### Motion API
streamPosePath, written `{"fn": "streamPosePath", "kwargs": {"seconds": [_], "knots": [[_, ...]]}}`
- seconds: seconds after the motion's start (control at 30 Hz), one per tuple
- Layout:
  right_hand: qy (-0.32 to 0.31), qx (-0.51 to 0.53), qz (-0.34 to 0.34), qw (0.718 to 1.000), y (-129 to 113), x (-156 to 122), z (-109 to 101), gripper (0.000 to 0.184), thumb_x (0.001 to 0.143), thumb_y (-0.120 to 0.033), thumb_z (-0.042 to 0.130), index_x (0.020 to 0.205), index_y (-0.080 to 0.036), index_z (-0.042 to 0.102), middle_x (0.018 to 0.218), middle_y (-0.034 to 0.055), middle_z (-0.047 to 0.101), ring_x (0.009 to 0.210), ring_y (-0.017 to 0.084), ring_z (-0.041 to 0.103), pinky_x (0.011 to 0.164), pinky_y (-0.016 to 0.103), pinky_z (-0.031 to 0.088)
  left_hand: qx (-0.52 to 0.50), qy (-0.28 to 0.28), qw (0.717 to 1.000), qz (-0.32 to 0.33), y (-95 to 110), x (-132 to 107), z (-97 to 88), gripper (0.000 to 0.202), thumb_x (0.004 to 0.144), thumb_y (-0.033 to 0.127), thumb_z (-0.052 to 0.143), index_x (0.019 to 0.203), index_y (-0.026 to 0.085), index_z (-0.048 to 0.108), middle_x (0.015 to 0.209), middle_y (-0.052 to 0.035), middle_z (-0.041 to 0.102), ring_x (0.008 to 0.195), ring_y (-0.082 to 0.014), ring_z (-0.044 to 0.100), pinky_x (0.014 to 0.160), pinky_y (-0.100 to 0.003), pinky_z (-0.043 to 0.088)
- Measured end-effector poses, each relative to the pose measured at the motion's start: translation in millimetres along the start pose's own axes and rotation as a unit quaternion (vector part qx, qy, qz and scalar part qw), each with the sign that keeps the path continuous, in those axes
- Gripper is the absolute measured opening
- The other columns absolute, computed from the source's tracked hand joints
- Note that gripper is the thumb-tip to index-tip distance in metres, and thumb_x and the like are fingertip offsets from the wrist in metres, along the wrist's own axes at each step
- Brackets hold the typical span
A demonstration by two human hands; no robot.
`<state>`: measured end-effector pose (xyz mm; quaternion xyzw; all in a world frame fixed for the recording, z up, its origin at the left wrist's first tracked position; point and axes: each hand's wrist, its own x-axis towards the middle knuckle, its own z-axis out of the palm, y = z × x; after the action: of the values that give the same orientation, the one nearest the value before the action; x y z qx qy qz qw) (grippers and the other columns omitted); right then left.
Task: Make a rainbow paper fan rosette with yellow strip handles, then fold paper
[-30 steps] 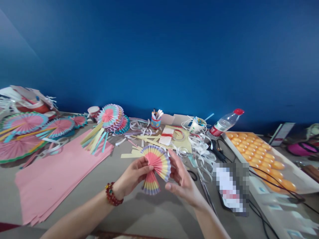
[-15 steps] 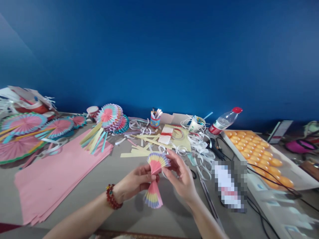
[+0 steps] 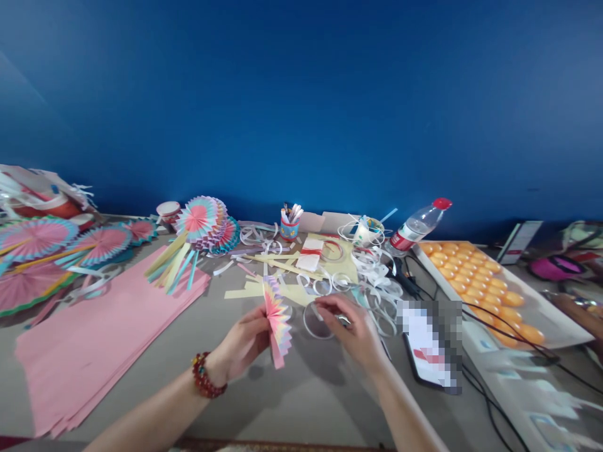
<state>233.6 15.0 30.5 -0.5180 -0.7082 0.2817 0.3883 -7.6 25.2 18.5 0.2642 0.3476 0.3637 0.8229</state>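
My left hand (image 3: 245, 342) is closed round the pinched middle of a pleated paper fan (image 3: 277, 320), pink inside with yellow and lilac edges. The fan stands nearly edge-on to me. To its right, my right hand (image 3: 351, 329) is apart from the fan, fingertips closed at the upper end of a thin, curled white strip (image 3: 306, 323) that hangs in a loop. Scissors (image 3: 386, 349) lie mostly hidden under my right hand and wrist. Beyond the hands, pale yellow paper strips (image 3: 245, 292) lie on the grey table.
Pink paper sheets (image 3: 108, 339) are stacked on the left, with finished pleated rosettes (image 3: 200, 216) behind. White curled strips (image 3: 377, 276), a pen cup (image 3: 289, 227) and a bottle (image 3: 417, 226) stand or lie at the back. A phone (image 3: 431, 348), cables and an orange-domed tray (image 3: 532, 317) are on the right.
The fan has turned from face-on to nearly edge-on and its pleats have closed up. My right hand has moved away from it to the right, with the white strip.
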Motion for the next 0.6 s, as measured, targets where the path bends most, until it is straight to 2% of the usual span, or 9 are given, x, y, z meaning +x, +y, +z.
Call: {"fn": "streamPosePath", "kwargs": {"seconds": [0.1,0.2,0.3,0.37,0.47,0.53,0.6], "knots": [[-0.062,-0.147,-0.046,0.986,16,-9,-2,0.011,0.092,-0.023,0.056,0.094,-0.022,0.066,0.098,0.0071,0.071,0.097,0.024,0.065,0.084,0.036,0.051,-0.015,-0.030,0.999,0.023,4,-2,-1.5,0.024,0.076,0.027,0.077,0.089,0.014,0.062,0.075,-0.0017,0.059,0.067,-0.0133,0.057,0.079,-0.033,0.048],[-0.126,-0.262,-0.070,0.954,28,-19,7,0.008,0.084,-0.018,0.061,0.089,-0.020,0.066,0.097,0.0095,0.069,0.098,0.027,0.064,0.085,0.040,0.050,0.009,-0.059,0.997,0.049,5,-1,-1.6,0.019,0.079,0.026,0.075,0.087,0.015,0.061,0.067,0.0017,0.054,0.063,-0.0110,0.052,0.079,-0.032,0.046],[-0.148,-0.308,-0.082,0.936,31,-24,14,0.009,0.081,-0.013,0.059,0.085,-0.018,0.065,0.094,0.0104,0.069,0.096,0.029,0.063,0.086,0.042,0.049,0.062,-0.059,0.995,0.056,2,2,-1.3,0.023,0.079,0.027,0.077,0.079,0.016,0.057,0.061,0.0037,0.050,0.059,-0.0101,0.048,0.078,-0.032,0.045],[-0.131,-0.281,-0.084,0.947,29,-22,14,0.011,0.085,-0.013,0.055,0.084,-0.019,0.065,0.090,0.0093,0.068,0.092,0.027,0.062,0.084,0.040,0.048,0.092,-0.041,0.993,0.062,-1,4,-1.4,0.029,0.076,0.031,0.079,0.074,0.016,0.055,0.062,0.0034,0.050,0.061,-0.0109,0.050,0.076,-0.031,0.043],[-0.062,-0.187,-0.065,0.978,21,-17,9,0.012,0.090,-0.016,0.053,0.087,-0.020,0.064,0.088,0.0073,0.067,0.086,0.023,0.061,0.078,0.035,0.047,0.115,-0.032,0.987,0.104,-3,5,-1.5,0.037,0.074,0.041,0.080,0.069,0.016,0.052,0.067,0.0013,0.052,0.069,-0.0138,0.053,0.071,-0.028,0.041],[-0.007,-0.100,-0.027,0.995,14,-14,7,0.011,0.092,-0.022,0.055,0.084,-0.021,0.063,0.084,0.0054,0.065,0.078,0.020,0.060,0.073,0.031,0.047,0.136,-0.047,0.980,0.136,-5,5,-1.2,0.038,0.078,0.045,0.075,0.068,0.016,0.053,0.071,-0.0008,0.054,0.072,-0.0152,0.054,0.070,-0.028,0.041],[0.036,0.009,0.027,0.999,6,-12,9,0.014,0.091,-0.030,0.060,0.081,-0.021,0.061,0.076,0.0029,0.062,0.069,0.017,0.058,0.067,0.028,0.046,0.176,-0.057,0.967,0.173,-6,6,-0.9,0.033,0.083,0.045,0.070,0.070,0.017,0.058,0.077,-0.0036,0.058,0.075,-0.0168,0.055,0.073,-0.029,0.043]]}}
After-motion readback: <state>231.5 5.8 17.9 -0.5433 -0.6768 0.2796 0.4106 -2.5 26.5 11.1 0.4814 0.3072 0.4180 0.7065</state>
